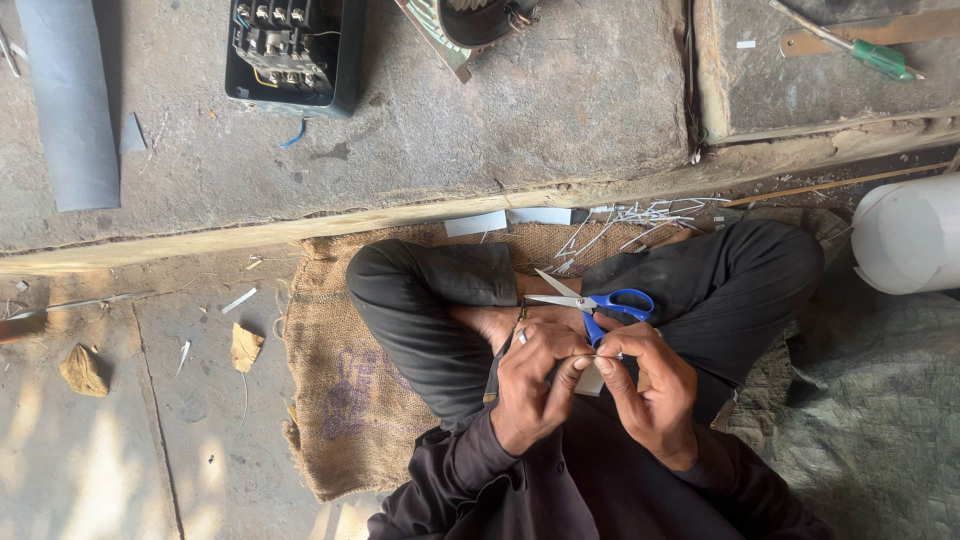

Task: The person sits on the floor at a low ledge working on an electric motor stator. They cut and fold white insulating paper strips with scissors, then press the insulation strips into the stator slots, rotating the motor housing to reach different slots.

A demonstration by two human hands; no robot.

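On the burlap mat (340, 400) spread over the floor, you sit cross-legged in dark clothes, and both hands meet just above your lap. Your left hand (530, 385) has its grip pressed together, fingertips pinching a small pale strip (590, 378) from the left side. Your right hand (655, 395) closes its grip on the same strip from the right, thumb and forefinger tips touching those of the other hand. Whether the strip is paper or thin plastic you cannot tell from this view.

Just beyond your knuckles, blue-handled scissors (600, 303) rest on your crossed legs, blades shut and pointing toward the mat's left side, handles toward your right knee. Near the mat's far edge lies a scatter of thin white offcuts (640, 215), and two flat white pieces (505, 220) sit beside them against the raised concrete ledge (480, 130).

Up on that ledge, toward its far left, stands a black electrical box (290, 55) with terminals showing; a grey sheet (70, 100) lies at the ledge's left end. A green-handled screwdriver (865, 52) rests near the far right corner. A white plastic container (910, 235) stands at the right edge, well apart from your hands.
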